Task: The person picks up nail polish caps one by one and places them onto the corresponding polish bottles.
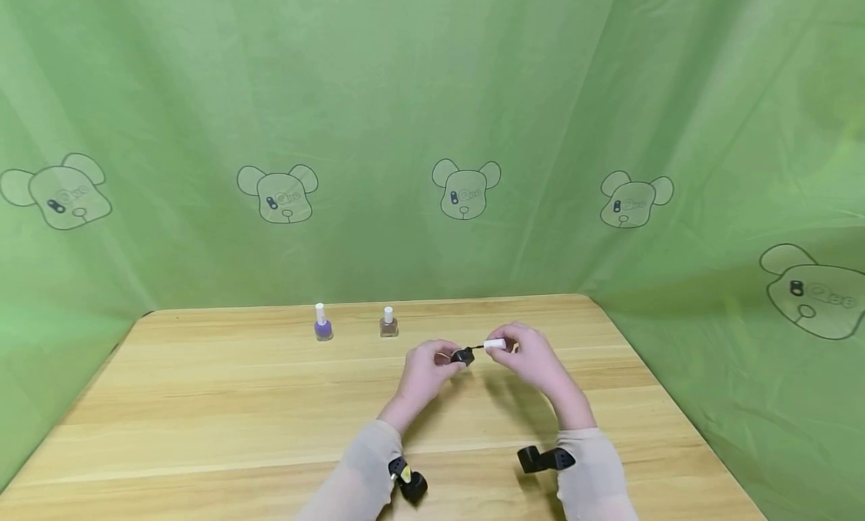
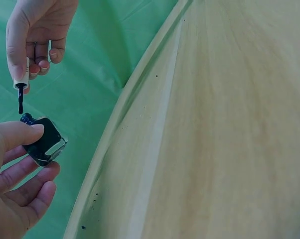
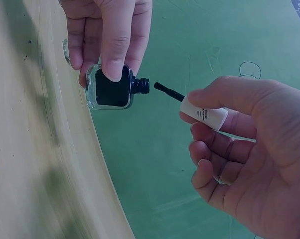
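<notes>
My left hand (image 1: 426, 371) pinches a square glass bottle of black nail polish (image 3: 112, 87) between thumb and fingers, above the table. Its threaded neck is uncapped and points toward my right hand (image 1: 534, 356). Between the right thumb and fingers is the white cap of a nail polish brush (image 3: 205, 113), with small dark print on its side. The brush's dark stem and bristles (image 2: 21, 99) stick out of the cap toward the bottle's mouth. In the right wrist view a small gap separates the brush tip from the neck.
A purple nail polish bottle (image 1: 323, 329) with a white cap stands near the table's back edge at left. Beside it stands a brownish nail polish bottle (image 1: 388, 326), also white-capped. The wooden table (image 1: 236, 401) meets green curtains (image 1: 378, 115) behind and at the sides.
</notes>
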`<state>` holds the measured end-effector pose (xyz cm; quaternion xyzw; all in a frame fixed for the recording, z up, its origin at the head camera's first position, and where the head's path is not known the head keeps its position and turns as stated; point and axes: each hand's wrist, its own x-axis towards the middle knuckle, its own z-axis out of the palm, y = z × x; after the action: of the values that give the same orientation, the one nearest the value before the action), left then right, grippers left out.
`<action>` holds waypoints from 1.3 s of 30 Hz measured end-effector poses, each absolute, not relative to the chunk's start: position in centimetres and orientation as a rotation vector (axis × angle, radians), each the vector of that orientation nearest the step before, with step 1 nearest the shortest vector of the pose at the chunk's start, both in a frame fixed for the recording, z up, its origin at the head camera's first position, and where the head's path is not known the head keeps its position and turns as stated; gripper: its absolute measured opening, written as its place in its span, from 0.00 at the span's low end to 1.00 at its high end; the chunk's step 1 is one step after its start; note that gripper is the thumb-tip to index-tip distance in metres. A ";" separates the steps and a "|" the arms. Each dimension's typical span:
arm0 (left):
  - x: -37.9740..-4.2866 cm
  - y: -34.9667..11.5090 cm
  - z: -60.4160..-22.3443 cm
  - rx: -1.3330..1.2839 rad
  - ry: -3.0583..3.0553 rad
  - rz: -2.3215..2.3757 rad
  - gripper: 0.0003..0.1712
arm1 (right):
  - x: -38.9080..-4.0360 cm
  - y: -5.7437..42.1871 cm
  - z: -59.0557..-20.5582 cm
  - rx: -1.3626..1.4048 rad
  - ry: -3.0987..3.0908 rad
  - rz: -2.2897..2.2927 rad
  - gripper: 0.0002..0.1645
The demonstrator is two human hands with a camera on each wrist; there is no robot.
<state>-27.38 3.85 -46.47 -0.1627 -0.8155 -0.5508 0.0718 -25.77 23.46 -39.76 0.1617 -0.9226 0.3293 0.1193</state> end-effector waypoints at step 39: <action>-26.5 4.7 -45.9 -0.560 -2.476 -1.538 0.14 | -25.7 23.0 -39.8 0.548 -2.790 0.911 0.06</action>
<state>-26.49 4.65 -45.87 -0.1879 -0.8311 -0.5162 0.0865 -25.71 22.96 -39.81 0.1829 -0.9316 0.3043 0.0778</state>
